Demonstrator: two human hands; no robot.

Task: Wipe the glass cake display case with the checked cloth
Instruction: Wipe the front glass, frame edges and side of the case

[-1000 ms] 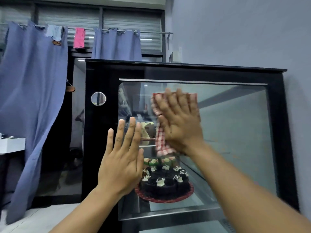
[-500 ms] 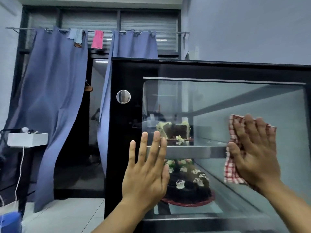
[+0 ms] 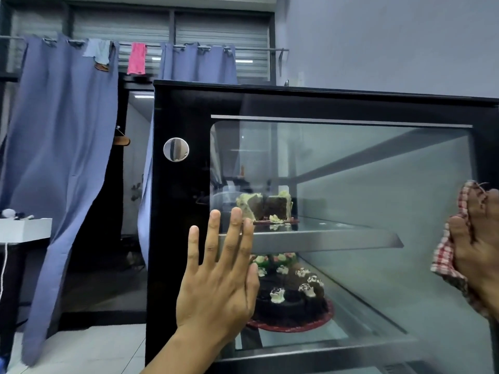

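Note:
The black-framed glass cake display case [image 3: 351, 168] fills the middle and right of the head view. My left hand [image 3: 218, 279] lies flat on the glass near its lower left corner, fingers spread upward, holding nothing. My right hand [image 3: 478, 247] presses the red-and-white checked cloth [image 3: 445, 260] against the glass at the far right edge of the frame; part of the hand is cut off. Inside, a sliced cake [image 3: 266, 206] sits on the upper shelf and a dark chocolate cake [image 3: 291, 298] on a red plate below.
A round silver lock [image 3: 176, 149] sits on the case's left frame. Blue curtains [image 3: 62, 157] hang at the left before a dark doorway. A white box [image 3: 25, 229] rests on a stand at far left. A grey wall stands behind the case.
My right hand has swept the cloth across the glass from the upper left to the far right side. My left hand stays pressed flat on the glass.

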